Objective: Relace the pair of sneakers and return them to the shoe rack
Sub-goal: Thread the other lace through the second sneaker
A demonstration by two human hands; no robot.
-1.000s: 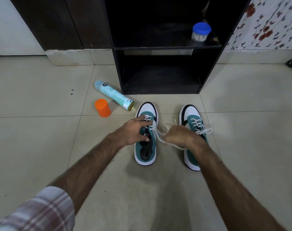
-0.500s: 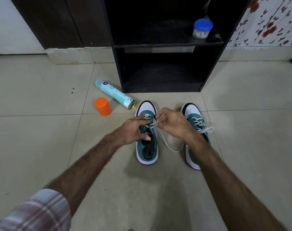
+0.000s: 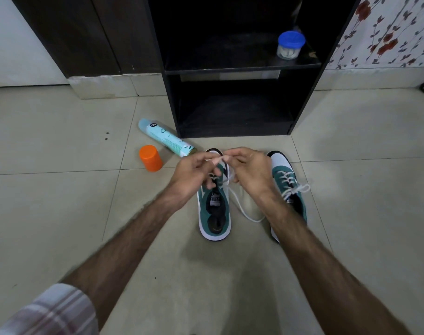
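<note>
- Left sneaker (image 3: 214,209) is sitting on the tile floor (image 3: 61,201) just below frame centre, toe toward 12 o'clock and the shoe rack (image 3: 232,68); only its lowest eyelets seem to be threaded.
- Both hands are working above its toe. Left hand (image 3: 194,172) and right hand (image 3: 251,170) are each pinching the white lace (image 3: 245,209) between curled fingers, meeting at a blurred tip; which end each holds I cannot tell.
- A slack loop of lace is trailing toward 5 o'clock, lying on the tile between the shoes.
- Right sneaker (image 3: 288,189) is sitting at 3 o'clock of the first, already laced, bow ends loose.
- Handling, judged: lace is soft and limp, so it is best pinched close to its stiff tip for threading. Sneaker looks light, with a soft knit upper and firmer sole; heel or collar would be the place to lift it.
- Tile looks smooth and slightly glossy; a light shoe is likely sliding if the lace is tugged unbraced.
- Rack's lower shelf is dark, open toward the shoes; a blue-lidded jar (image 3: 289,45) is standing on the upper shelf.
- Spray can (image 3: 166,137) is lying on its side at 10 o'clock, orange cap (image 3: 150,157) just beside it. Floral curtain (image 3: 387,30) is hanging at 2 o'clock.
</note>
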